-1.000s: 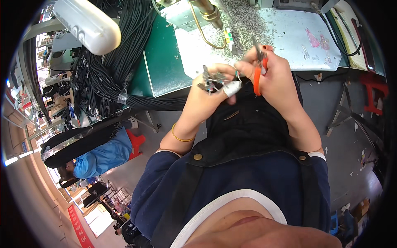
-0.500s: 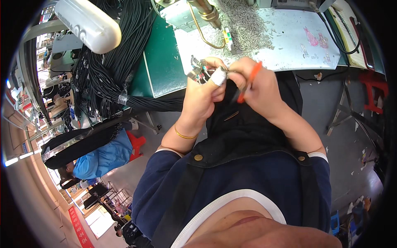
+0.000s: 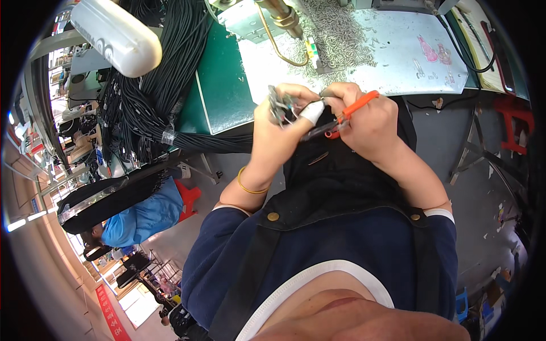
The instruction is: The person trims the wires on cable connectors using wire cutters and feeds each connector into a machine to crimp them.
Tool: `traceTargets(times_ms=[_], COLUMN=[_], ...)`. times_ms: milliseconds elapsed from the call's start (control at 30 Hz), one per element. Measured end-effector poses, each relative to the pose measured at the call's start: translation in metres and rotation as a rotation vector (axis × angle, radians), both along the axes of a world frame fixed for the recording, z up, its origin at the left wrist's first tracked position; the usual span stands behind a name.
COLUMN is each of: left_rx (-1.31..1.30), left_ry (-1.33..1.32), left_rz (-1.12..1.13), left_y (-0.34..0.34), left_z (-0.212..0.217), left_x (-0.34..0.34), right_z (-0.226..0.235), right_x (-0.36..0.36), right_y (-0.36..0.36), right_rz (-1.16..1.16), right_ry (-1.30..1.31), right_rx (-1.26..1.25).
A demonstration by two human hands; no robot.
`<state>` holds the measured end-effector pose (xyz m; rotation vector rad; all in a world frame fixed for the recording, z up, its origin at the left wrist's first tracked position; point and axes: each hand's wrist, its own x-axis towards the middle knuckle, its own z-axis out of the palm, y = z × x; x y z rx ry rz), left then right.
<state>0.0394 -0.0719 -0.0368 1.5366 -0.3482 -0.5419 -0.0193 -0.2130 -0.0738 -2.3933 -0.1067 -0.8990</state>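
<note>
While left hand (image 3: 278, 122) pinches cluster of small metal connectors (image 3: 280, 105) above lap, taped thumb (image 3: 312, 111) up, right hand (image 3: 364, 122) clenches orange-handled cutters (image 3: 341, 116), blades just beside thumb. Risk, as judged: slip nicks thumb, or pieces drop. Beyond: workbench (image 3: 392, 57) strewn with metal bits, black cable bundle (image 3: 148, 113) left.

Navy short sleeves, black apron (image 3: 341, 199), gold bangle (image 3: 250, 187)

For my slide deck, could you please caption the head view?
Left hand grips small metal parts; right hand holds orange-handled pliers.
</note>
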Motion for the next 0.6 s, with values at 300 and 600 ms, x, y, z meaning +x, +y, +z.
traceTargets(times_ms=[300, 600], left_rx=[-0.049, -0.118], left_ry=[0.193, 0.220], left_rz=[0.105, 0.111], left_y=[0.002, 0.001], left_z=[0.000, 0.004], left_x=[-0.002, -0.001], right_z=[0.022, 0.017], right_x=[-0.005, -0.018], right_y=[0.005, 0.006], right_rz=[0.173, 0.095], right_ry=[0.444, 0.616], right_rx=[0.975, 0.454])
